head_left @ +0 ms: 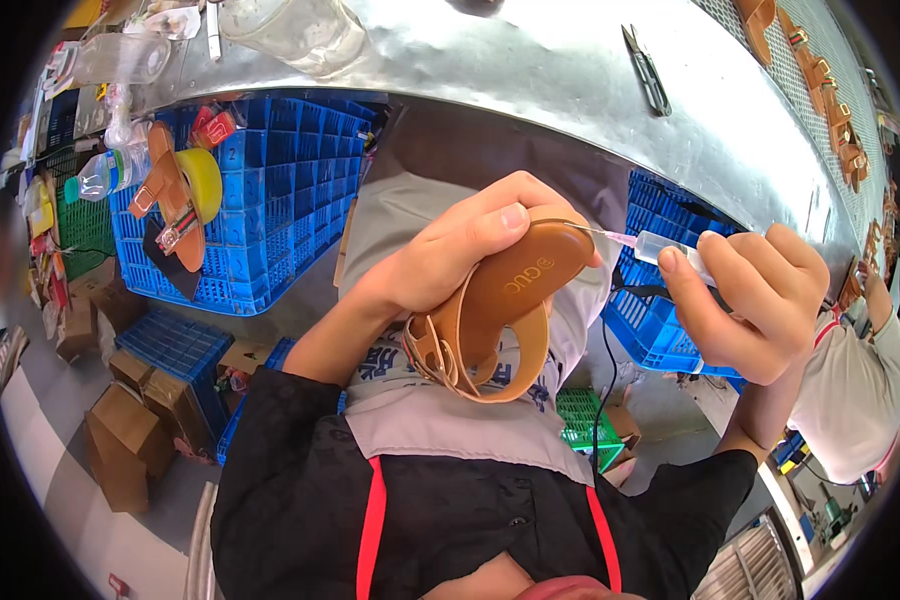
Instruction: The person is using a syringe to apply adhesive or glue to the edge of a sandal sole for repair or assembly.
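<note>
A tan leather sandal with buckled straps is tilted in front of my chest, its heel end up and to the right. My left hand grips it, the thumb lying on the insole near the heel and the fingers hidden behind. In my right hand is a clear syringe, pinched between thumb and fingers. A pink hub and thin needle point left from it, the tip at the heel's edge. Whether the needle touches the sole is too fine to tell.
A metal table runs along the far side, holding scissors and a clear plastic container. At left, a blue crate bears another sandal and yellow tape. Several sandals line a conveyor; a co-worker is at right.
</note>
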The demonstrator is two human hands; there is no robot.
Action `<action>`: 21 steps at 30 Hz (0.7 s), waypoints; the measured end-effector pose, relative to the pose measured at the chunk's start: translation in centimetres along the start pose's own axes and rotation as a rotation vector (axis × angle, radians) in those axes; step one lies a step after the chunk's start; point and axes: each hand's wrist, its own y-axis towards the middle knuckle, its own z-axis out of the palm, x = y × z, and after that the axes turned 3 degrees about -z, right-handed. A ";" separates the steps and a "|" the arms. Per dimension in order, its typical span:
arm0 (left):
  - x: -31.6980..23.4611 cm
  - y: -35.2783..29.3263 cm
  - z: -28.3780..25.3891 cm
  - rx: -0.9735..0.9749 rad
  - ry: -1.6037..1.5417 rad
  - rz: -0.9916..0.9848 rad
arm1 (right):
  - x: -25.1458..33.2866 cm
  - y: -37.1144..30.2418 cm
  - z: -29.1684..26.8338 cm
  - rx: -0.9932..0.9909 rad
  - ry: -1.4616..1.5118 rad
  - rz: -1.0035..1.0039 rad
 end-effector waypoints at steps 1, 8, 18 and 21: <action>0.0 0.0 0.0 -0.006 0.004 0.006 | 0.0 0.1 0.0 0.005 0.002 0.005; -0.3 0.1 0.0 -0.019 -0.025 0.017 | 0.4 0.3 0.4 0.003 -0.019 0.036; 0.1 0.1 -0.5 -0.024 -0.077 0.049 | 0.2 0.0 0.9 -0.031 0.018 0.041; 0.3 0.3 -0.8 -0.025 -0.105 0.054 | 0.1 -0.1 0.8 -0.020 0.033 0.053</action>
